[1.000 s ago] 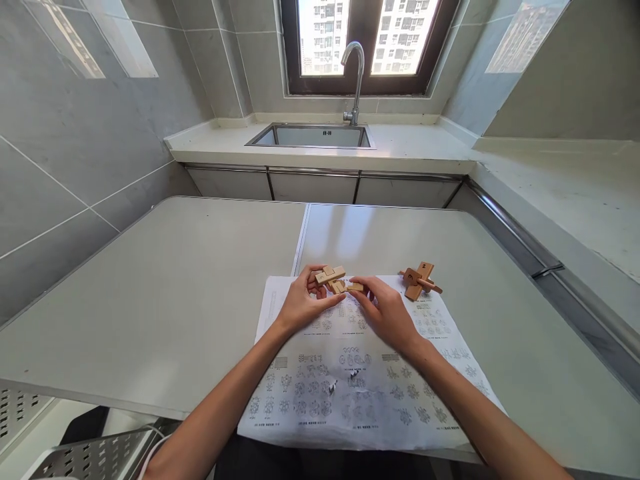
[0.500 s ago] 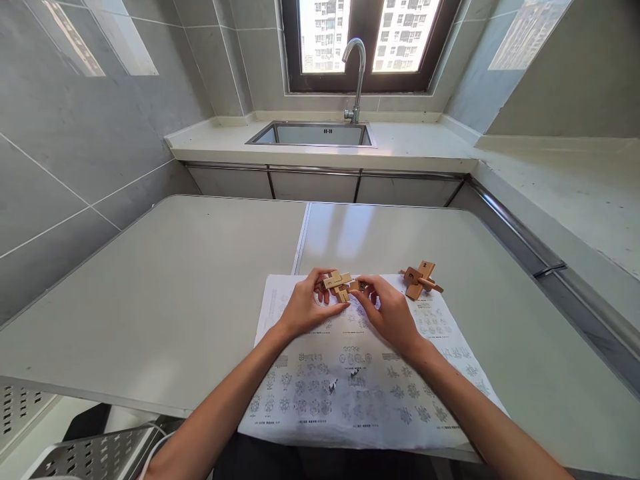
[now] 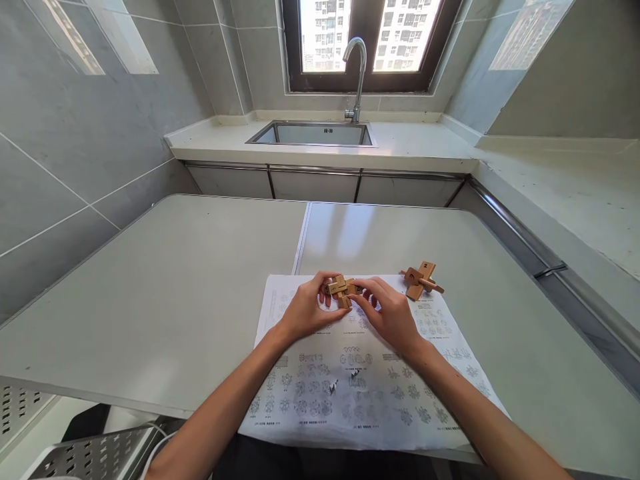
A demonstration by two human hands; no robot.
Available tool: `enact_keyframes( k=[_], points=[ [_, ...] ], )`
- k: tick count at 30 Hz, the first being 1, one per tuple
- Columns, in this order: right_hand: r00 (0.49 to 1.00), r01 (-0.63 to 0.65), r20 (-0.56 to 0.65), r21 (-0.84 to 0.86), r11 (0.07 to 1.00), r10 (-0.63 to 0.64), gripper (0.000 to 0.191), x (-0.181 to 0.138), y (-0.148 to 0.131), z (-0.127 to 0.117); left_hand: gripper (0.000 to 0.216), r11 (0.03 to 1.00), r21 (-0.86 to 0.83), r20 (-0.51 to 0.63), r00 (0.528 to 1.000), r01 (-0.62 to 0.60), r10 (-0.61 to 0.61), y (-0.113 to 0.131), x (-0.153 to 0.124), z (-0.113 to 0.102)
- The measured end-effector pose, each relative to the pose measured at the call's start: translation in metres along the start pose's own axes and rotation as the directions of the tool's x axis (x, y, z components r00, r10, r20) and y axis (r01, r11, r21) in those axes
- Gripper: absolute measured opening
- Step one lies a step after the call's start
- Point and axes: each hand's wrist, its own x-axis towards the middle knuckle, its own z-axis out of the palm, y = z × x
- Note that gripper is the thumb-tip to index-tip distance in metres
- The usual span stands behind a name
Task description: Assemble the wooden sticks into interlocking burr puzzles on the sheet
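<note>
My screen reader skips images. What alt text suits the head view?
Two bare hands, left hand and right hand, grip a pale interlocking wooden block puzzle above a white printed diagram sheet on a grey table. A darker numbered wooden puzzle lies right.

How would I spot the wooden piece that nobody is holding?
Find the grey table in front of the sink, then the printed sheet lying on it. At the sheet's far right corner rests a darker wooden puzzle, a cross of flat numbered pieces; unlike the pale wooden puzzle pinched between both hands, it lies untouched.
</note>
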Motion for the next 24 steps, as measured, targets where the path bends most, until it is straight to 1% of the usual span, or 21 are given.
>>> enact_keyframes(
  k=[7, 12, 17, 24],
  points=[
    [1.000, 0.022, -0.001, 0.014, 1.000, -0.022, 0.019, -0.0001, 0.0003, -0.0009, 0.048, 1.000, 0.006, 0.003, 1.000, -0.008, 0.008, -0.0001, -0.0015, 0.0001],
    [1.000, -0.001, 0.020, 0.021, 1.000, 0.001, 0.020, -0.0003, -0.0004, -0.0014, 0.046, 1.000, 0.007, 0.002, 1.000, -0.003, 0.003, 0.0002, -0.0012, 0.0004],
    [1.000, -0.027, 0.014, 0.030, 0.999, 0.026, 0.021, -0.0002, -0.0010, -0.0013, 0.048, 1.000, 0.029, 0.001, 1.000, -0.006, 0.006, -0.0009, -0.0014, 0.0001],
    [0.998, -0.013, 0.058, 0.046, 0.999, 0.010, 0.023, -0.0013, -0.0019, -0.0008, 0.050, 0.998, 0.055, -0.004, 1.000, -0.004, 0.004, -0.0018, -0.0021, 0.0012]
  ],
)
